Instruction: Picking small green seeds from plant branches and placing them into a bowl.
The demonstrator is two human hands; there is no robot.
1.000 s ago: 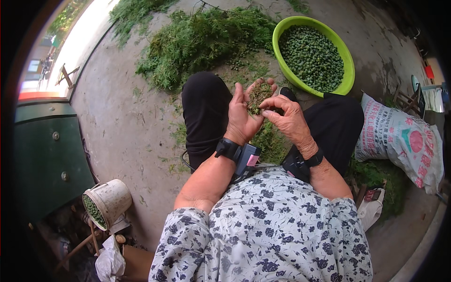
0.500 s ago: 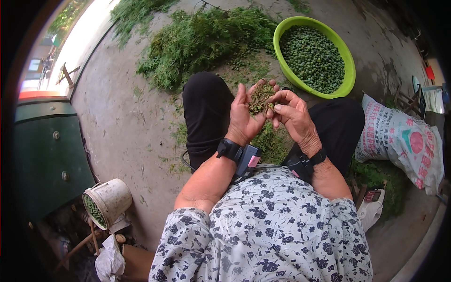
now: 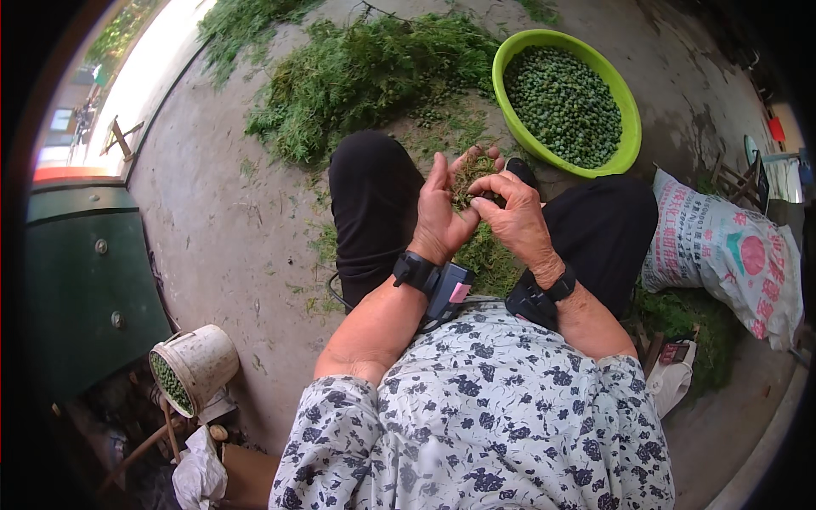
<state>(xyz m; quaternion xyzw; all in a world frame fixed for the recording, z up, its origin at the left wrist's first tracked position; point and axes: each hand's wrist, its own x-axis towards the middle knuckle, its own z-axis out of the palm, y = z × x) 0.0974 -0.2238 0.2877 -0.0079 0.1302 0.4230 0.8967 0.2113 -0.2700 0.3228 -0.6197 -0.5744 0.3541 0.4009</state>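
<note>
The right hand (image 3: 515,214) has its thumb and forefinger tips together at the near edge of the clump of scraps (image 3: 464,180); whether they pinch a piece cannot be told. The clump rests in the upturned palm of the left hand (image 3: 438,216), whose thumb stands apart from the loosely curled fingers. The action appears to be picking through the clump. For good results, hold the left palm level and cupped so that loose bits do not spill; work from the edge with the fingertips only; lift one small piece at a time; angle the right hand aside for inspection, since it covers part of the clump. Count, proceeding outward: one clump; two hands; two black wristbands (image 3: 415,270), one per wrist; one patch of litter (image 3: 489,262) on the floor between the legs; one lime-green tub (image 3: 631,119) ahead to the right, filled with green berries (image 3: 565,106) too numerous to count; at least two heaps of branches (image 3: 357,81) ahead; one printed sack (image 3: 722,255) to the right; one white bucket (image 3: 208,361) to the left, tilted, with green berries showing at its mouth.
</note>
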